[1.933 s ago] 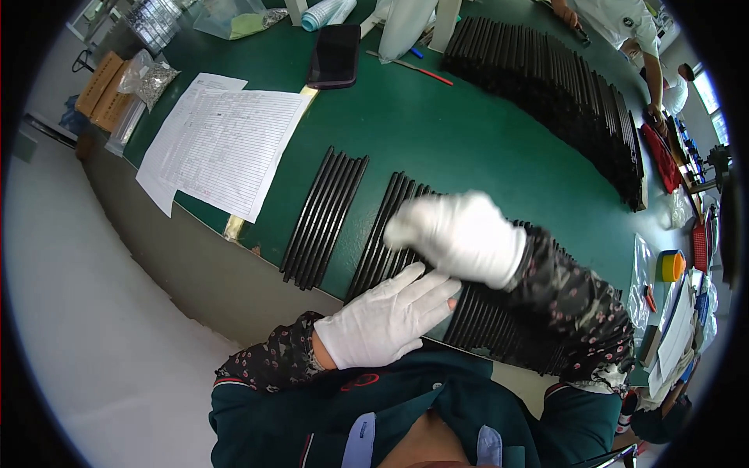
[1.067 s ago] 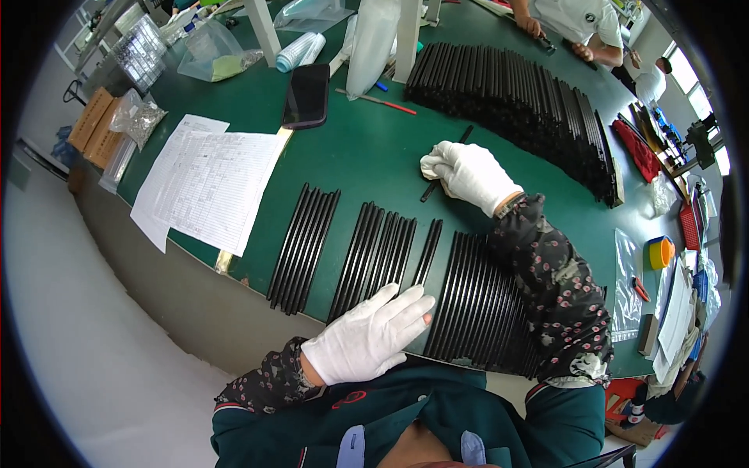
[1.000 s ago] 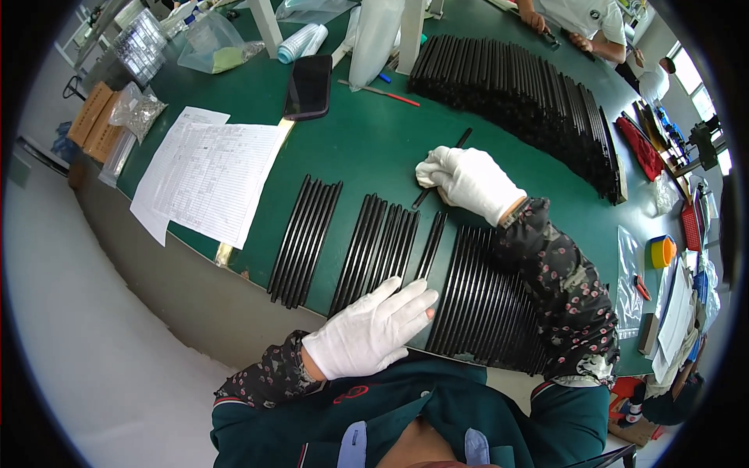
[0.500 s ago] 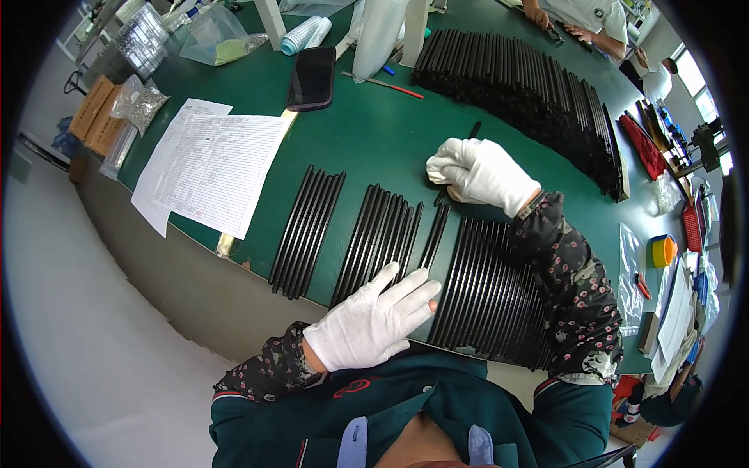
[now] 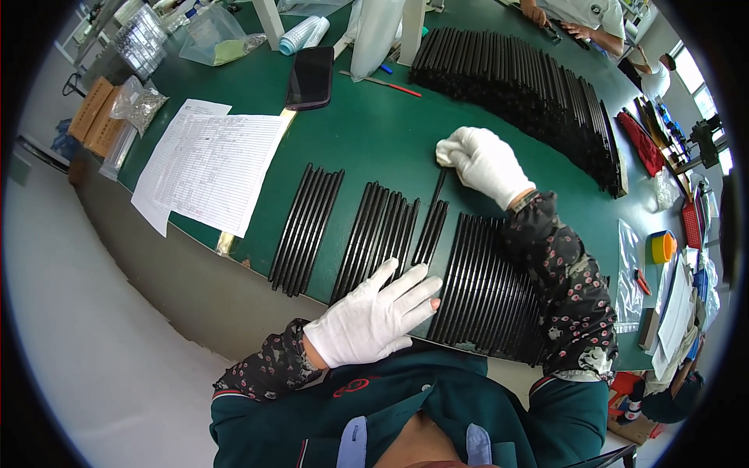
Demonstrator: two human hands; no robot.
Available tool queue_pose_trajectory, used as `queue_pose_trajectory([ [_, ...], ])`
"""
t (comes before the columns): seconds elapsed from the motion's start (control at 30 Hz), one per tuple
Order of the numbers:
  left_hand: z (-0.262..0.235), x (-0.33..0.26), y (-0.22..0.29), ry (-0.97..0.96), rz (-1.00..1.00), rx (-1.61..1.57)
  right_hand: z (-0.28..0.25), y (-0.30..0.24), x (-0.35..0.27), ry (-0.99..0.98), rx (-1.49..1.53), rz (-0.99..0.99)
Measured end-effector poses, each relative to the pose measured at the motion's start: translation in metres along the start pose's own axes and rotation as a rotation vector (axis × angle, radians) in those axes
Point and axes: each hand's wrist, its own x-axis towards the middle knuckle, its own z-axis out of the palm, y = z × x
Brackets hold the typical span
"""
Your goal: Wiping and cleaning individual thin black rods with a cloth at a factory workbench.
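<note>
Pinching the far end of one black strip (image 5: 438, 189), my right hand (image 5: 485, 164) is curled shut around it, guiding it down beside the small strip group (image 5: 431, 230) so it lies parallel with its neighbours. My left hand (image 5: 380, 315) lies flat and open, fingers spread, on the near ends of the middle bundle (image 5: 374, 240), probably to keep those ends square at the table (image 5: 367, 132) edge. A wider bundle (image 5: 488, 288) sits to the right, another (image 5: 306, 228) to the left, papers (image 5: 211, 168) further left. Half a second ago my right hand was slightly farther right; it has since drawn left, with the strip nearly aligned.
</note>
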Motion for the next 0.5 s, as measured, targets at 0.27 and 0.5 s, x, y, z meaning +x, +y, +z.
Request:
queue_pose_trajectory([
  [0.27, 0.003, -0.003, 0.004, 0.019, 0.004, 0.016, 0.002, -0.039, -0.033, -0.258, 0.063, -0.216],
  [0.5, -0.005, -0.006, -0.002, 0.053, 0.072, -0.090, -0.024, -0.005, -0.055, 0.208, 0.168, -0.201],
])
